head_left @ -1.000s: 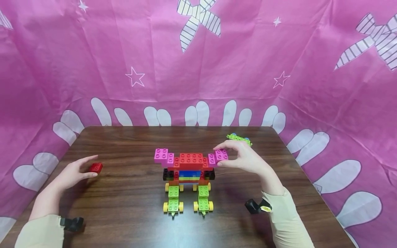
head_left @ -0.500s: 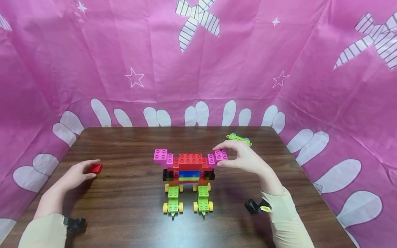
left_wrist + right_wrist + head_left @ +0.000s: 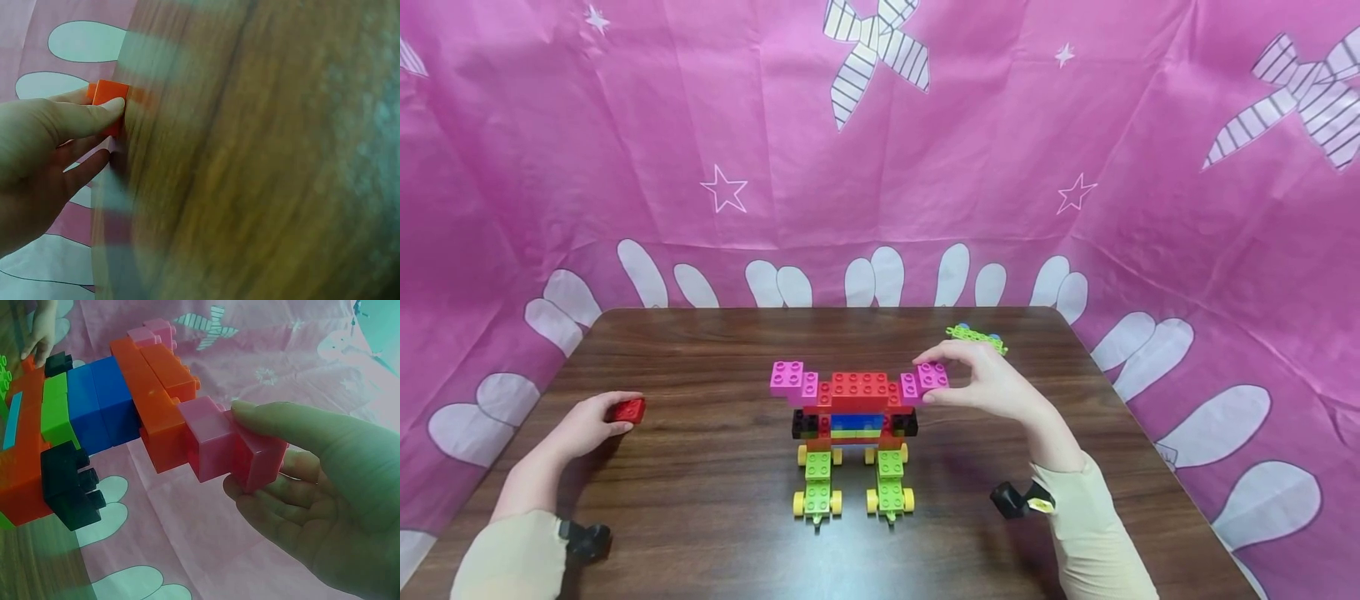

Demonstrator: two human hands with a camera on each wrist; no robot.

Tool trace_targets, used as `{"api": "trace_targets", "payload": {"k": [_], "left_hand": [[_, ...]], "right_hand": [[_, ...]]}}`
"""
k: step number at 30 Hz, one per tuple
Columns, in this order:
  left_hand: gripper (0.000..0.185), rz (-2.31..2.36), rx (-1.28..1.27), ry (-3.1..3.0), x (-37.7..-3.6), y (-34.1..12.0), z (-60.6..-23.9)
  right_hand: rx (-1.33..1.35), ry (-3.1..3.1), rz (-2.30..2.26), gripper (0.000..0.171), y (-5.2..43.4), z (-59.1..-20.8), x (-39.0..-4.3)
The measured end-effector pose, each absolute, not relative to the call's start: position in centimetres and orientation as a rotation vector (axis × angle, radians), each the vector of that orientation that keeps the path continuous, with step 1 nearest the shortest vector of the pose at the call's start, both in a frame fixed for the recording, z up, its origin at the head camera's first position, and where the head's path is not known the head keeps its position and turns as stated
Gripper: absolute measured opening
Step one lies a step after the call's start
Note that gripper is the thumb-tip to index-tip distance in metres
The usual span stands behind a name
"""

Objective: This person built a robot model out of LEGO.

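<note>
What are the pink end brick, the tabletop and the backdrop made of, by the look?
Pink brick: likely moulded plastic, smooth and slightly glossy, with crisp edges and studs. Table: dark wood grain with a soft sheen; solid wood or laminate, cannot tell. Backdrop: thin pink printed sheet, creased and draped, probably fabric or plastic film.

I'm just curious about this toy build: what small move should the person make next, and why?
Probably lift the red brick toward the model: the left hand already pinches it on the table, while the right hand steadies the pink end brick.
</note>
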State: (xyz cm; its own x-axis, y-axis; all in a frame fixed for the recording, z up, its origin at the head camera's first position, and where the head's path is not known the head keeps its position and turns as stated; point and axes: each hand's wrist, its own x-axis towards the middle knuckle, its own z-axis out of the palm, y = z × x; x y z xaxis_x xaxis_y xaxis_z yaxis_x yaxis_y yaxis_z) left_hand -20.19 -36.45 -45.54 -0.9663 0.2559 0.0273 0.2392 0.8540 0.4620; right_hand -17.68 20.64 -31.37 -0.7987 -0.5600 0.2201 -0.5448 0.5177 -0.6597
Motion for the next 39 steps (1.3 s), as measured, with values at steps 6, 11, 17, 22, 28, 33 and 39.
{"api": "trace_targets", "payload": {"k": [6, 11, 17, 22, 28, 33, 39], "left_hand": [[0.045, 0.756, 0.405, 3.008, -20.3, -36.6, -45.8], [0.045, 0.751, 0.377, 3.005, -20.3, -36.5, -45.8], [0.046, 0.748, 0.335, 3.008, -20.2, -36.4, -45.4], [0.047, 0.817, 0.301, 3.025, -20.1, -35.7, -44.5], [0.049, 0.903, 0.273, 3.089, -19.9, -33.9, -42.5], [0.050, 0.956, 0.337, 3.186, -19.8, -32.0, -40.3], [0.049, 0.976, 0.486, 3.301, -19.7, -29.5, -37.6]], "right_hand": [[-0.974, 2.726, -1.166, 0.044, 20.6, -31.4, -17.7], [-0.974, 2.728, -1.160, 0.044, 20.7, -31.4, -17.8], [-0.970, 2.721, -1.165, 0.044, 20.6, -31.5, -17.8], [-0.980, 2.719, -1.170, 0.045, 20.6, -31.5, -17.8], [-0.967, 2.710, -1.176, 0.044, 20.6, -31.5, -17.7], [-0.963, 2.703, -1.186, 0.044, 20.6, -31.5, -17.7], [-0.968, 2.698, -1.193, 0.044, 20.7, -31.5, -17.7]]}}
